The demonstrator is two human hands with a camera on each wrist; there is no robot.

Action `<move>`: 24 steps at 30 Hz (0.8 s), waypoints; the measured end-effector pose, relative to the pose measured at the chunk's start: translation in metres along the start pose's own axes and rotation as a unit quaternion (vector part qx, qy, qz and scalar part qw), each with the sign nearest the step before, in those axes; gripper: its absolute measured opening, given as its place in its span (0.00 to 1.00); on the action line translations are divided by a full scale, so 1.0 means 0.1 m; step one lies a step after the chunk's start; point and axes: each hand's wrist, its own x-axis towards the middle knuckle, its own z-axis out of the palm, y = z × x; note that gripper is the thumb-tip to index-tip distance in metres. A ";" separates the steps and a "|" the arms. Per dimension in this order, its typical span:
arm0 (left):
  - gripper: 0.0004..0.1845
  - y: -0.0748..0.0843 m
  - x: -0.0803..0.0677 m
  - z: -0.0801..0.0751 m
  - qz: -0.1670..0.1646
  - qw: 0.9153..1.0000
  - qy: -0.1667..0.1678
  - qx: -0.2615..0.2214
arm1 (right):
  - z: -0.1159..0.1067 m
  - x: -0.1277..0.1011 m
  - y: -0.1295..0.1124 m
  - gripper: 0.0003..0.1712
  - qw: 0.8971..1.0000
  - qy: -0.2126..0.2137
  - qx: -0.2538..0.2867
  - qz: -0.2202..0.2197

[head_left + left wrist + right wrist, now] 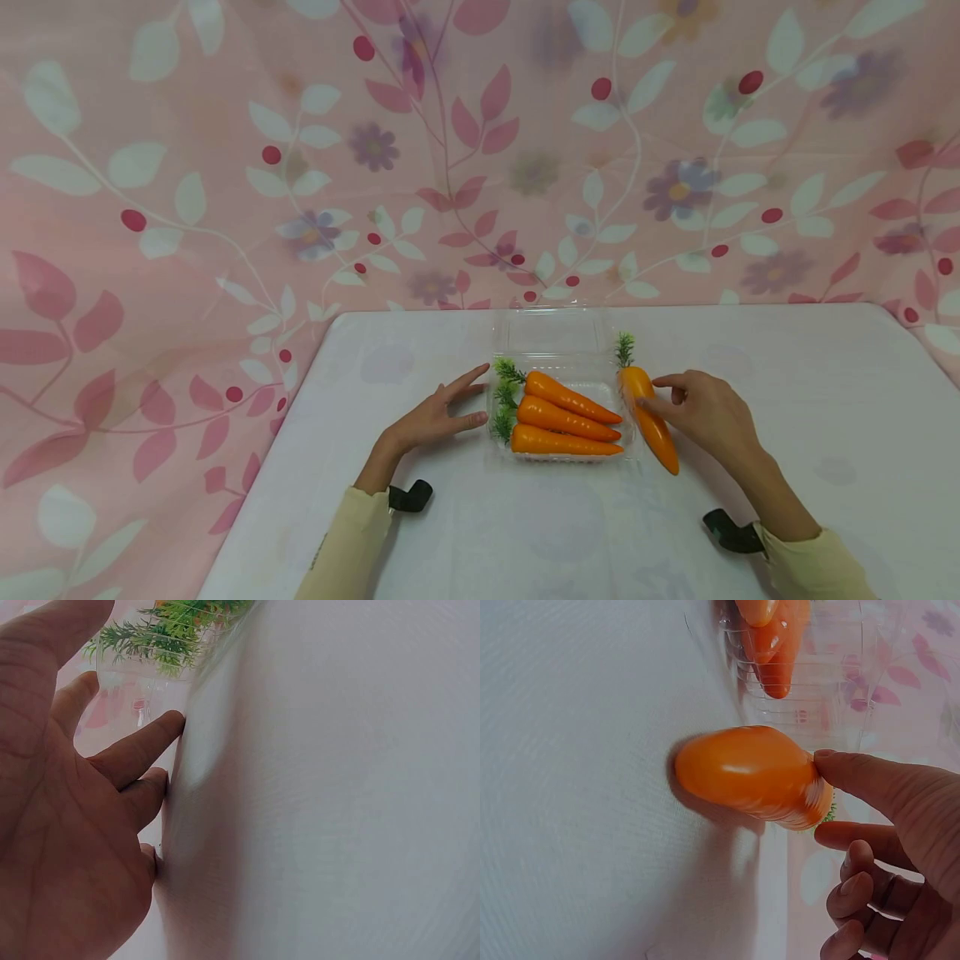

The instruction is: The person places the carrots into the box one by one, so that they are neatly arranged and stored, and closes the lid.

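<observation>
Your white table point(525, 533) fills the lower half of the head view; at its centre sits the clear plastic tray point(555, 333), holding three carrots point(564, 419). Your left hand point(431, 419) rests flat beside the tray's left edge, fingers spread and straight. Your right hand point(705, 412) pinches the fourth carrot point(649, 417) — lying just right of the tray — between thumb and forefinger.

A white table point(787, 400) carries a clear tray point(558, 367) and one loose carrot point(651, 421).
</observation>
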 end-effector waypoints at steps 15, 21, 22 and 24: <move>0.43 0.00 -0.01 0.01 0.003 1.000 0.006 -0.005 | -0.04 0.00 0.00 0.30 0.998 -0.034 0.015 0.045; 0.43 0.02 -0.01 0.01 0.010 1.000 0.005 -0.008 | -0.03 0.00 0.00 0.32 0.997 -0.042 0.014 0.065; 0.43 0.02 -0.01 0.01 0.011 1.000 0.005 -0.008 | -0.03 0.00 0.00 0.33 0.997 -0.044 0.013 0.069; 0.43 0.02 -0.01 0.01 0.015 1.000 0.006 -0.008 | -0.03 0.00 0.00 0.33 0.996 -0.050 0.011 0.076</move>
